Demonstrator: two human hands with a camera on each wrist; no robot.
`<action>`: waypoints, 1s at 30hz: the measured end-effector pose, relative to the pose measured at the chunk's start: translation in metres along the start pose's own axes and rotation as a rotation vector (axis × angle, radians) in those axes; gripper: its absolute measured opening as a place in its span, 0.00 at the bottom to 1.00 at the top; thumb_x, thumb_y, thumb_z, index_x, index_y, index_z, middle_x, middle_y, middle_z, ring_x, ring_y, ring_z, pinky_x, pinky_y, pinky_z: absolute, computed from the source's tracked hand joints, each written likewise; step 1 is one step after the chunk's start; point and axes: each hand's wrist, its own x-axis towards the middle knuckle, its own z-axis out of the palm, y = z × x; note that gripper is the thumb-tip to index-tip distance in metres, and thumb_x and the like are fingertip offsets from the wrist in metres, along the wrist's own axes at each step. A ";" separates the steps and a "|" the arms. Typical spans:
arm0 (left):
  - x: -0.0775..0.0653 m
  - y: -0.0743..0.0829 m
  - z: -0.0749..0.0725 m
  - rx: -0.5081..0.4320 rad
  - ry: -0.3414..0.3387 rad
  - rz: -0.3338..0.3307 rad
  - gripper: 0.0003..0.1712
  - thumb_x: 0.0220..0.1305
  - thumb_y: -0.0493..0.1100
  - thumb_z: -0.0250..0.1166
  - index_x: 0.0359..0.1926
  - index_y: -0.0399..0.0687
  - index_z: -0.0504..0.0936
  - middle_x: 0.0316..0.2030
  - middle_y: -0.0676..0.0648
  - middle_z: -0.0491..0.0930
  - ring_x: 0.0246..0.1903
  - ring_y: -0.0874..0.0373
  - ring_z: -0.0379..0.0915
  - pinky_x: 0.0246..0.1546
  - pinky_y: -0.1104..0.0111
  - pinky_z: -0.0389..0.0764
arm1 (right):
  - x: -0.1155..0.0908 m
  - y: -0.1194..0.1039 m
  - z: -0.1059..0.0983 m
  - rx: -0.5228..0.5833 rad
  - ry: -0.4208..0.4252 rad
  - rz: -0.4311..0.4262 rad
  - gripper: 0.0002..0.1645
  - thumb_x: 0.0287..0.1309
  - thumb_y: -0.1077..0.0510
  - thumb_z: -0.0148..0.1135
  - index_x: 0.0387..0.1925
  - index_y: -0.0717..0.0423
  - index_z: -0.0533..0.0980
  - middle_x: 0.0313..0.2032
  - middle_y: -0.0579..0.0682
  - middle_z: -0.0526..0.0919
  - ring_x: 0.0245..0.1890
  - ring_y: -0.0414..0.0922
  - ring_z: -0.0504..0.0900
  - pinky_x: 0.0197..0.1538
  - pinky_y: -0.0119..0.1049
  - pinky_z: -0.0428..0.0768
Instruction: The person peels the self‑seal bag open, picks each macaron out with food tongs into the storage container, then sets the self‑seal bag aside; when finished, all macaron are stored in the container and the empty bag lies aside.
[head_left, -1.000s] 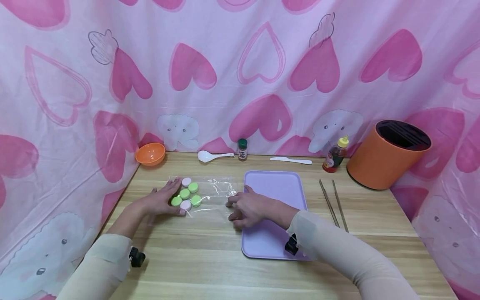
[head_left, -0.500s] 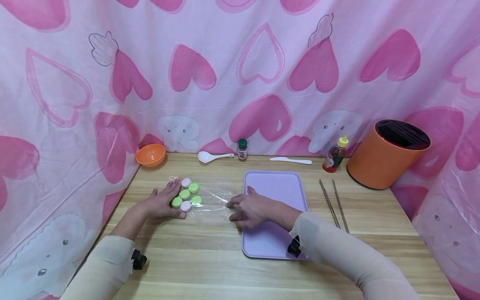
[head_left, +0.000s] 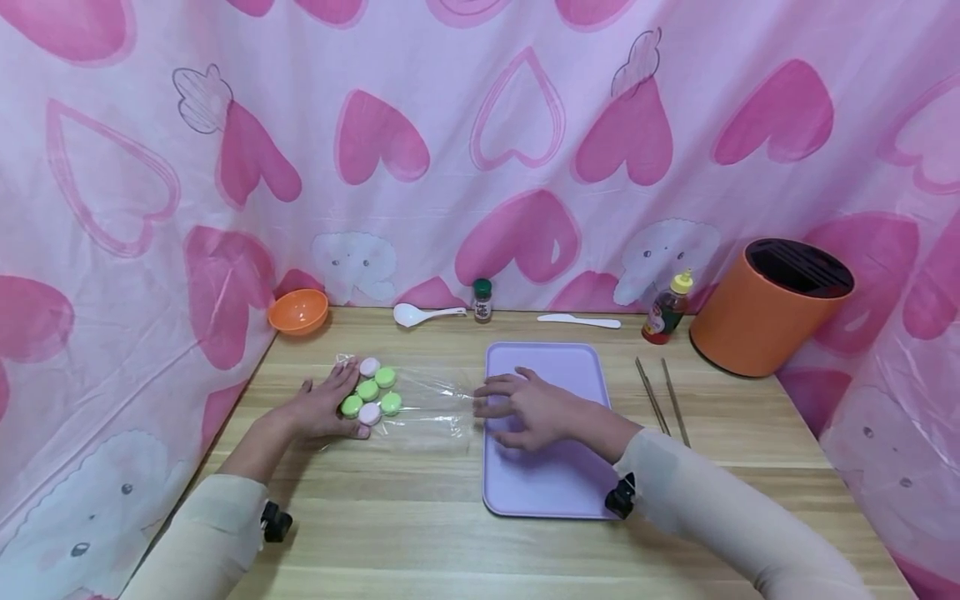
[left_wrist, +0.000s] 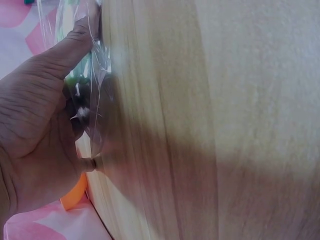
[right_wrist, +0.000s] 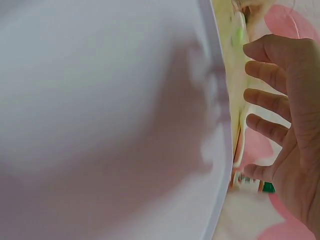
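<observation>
A clear plastic bag [head_left: 431,408] lies flat on the table, with several green and pale pink macarons [head_left: 367,390] clustered at its left end. My left hand [head_left: 322,407] rests on that end, its thumb and fingers spread around the cluster. In the left wrist view the thumb [left_wrist: 75,42] lies against the crinkled plastic. My right hand [head_left: 536,410] hovers over the left side of a purple tray [head_left: 558,492], fingers spread and holding nothing. Its fingertips overlap the tray's left rim in the head view, near the bag's right end. The right wrist view shows its fingers apart above the tray.
Along the back stand an orange bowl [head_left: 298,312], a white spoon [head_left: 427,314], a green-capped spice jar [head_left: 482,302], a white knife [head_left: 579,321], a yellow-capped sauce bottle [head_left: 666,310] and an orange knife block [head_left: 768,312]. Metal chopsticks [head_left: 675,400] lie right of the tray.
My right hand has let go of the bag's right end, lifted and moved right over the tray, its fingers spreading. The bag's right end lies flatter. My left hand stays in place.
</observation>
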 end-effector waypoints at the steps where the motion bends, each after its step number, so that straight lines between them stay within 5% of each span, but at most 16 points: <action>1: 0.000 0.000 0.000 0.003 0.000 -0.001 0.78 0.62 0.70 0.78 0.90 0.38 0.39 0.90 0.34 0.30 0.89 0.29 0.23 0.79 0.19 0.28 | -0.005 0.002 -0.002 0.005 0.007 0.015 0.31 0.72 0.44 0.68 0.73 0.44 0.82 0.77 0.52 0.79 0.81 0.59 0.72 0.77 0.81 0.66; 12: 0.000 -0.001 0.001 0.026 0.003 0.004 0.78 0.62 0.72 0.78 0.89 0.36 0.40 0.90 0.33 0.31 0.89 0.29 0.23 0.78 0.19 0.29 | -0.066 0.030 -0.011 -0.081 0.150 0.284 0.37 0.72 0.37 0.69 0.74 0.50 0.80 0.73 0.56 0.82 0.75 0.61 0.79 0.76 0.67 0.77; 20: 0.000 0.001 0.001 0.011 0.003 0.010 0.78 0.62 0.71 0.78 0.89 0.36 0.39 0.90 0.34 0.31 0.89 0.29 0.22 0.78 0.19 0.28 | -0.116 0.041 -0.010 -0.015 0.227 0.634 0.39 0.72 0.39 0.72 0.77 0.50 0.78 0.72 0.59 0.82 0.74 0.66 0.78 0.74 0.74 0.75; 30: -0.002 0.003 0.001 0.003 0.011 0.024 0.77 0.63 0.70 0.78 0.89 0.34 0.40 0.90 0.33 0.30 0.89 0.29 0.22 0.78 0.19 0.28 | -0.172 0.050 0.001 0.007 0.234 0.824 0.42 0.76 0.42 0.68 0.79 0.61 0.72 0.76 0.70 0.74 0.75 0.74 0.72 0.74 0.77 0.72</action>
